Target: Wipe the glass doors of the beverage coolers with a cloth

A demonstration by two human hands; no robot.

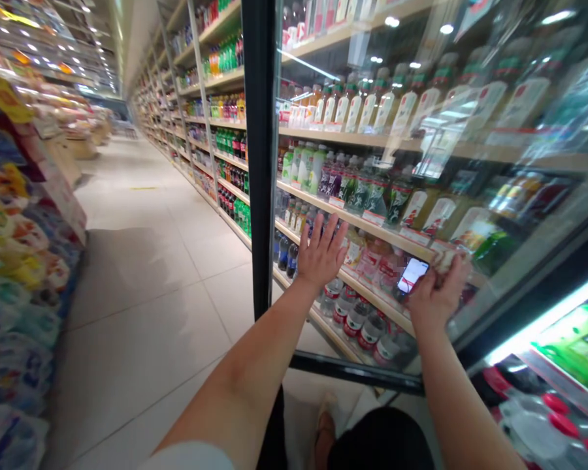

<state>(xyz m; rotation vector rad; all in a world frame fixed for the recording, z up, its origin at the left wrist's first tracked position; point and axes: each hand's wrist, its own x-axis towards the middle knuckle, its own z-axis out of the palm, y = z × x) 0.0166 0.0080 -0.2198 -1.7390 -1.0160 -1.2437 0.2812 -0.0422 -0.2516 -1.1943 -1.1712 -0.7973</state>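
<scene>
My left hand (322,251) is spread against the glass door (353,362), or just in front of it; its fingers are apart and it holds nothing. My right hand (438,297) is further right at the glass, with its fingers curled. A pale, crumpled-looking patch (443,260) shows between thumb and fingers; I cannot tell whether it is a cloth or a reflection. Beside the thumb is a phone (412,275) with a lit screen, and whether the hand holds it is unclear. The door has a black frame (261,196) and stands swung out from the lit cooler.
Shelves of drink bottles (357,179) show through the glass, mixed with reflections. Red-capped bottles (543,418) are in the cooler at lower right. On the left, packaged goods (14,261) are stacked beside the tiled aisle (142,274). A foot (326,418) shows below the door.
</scene>
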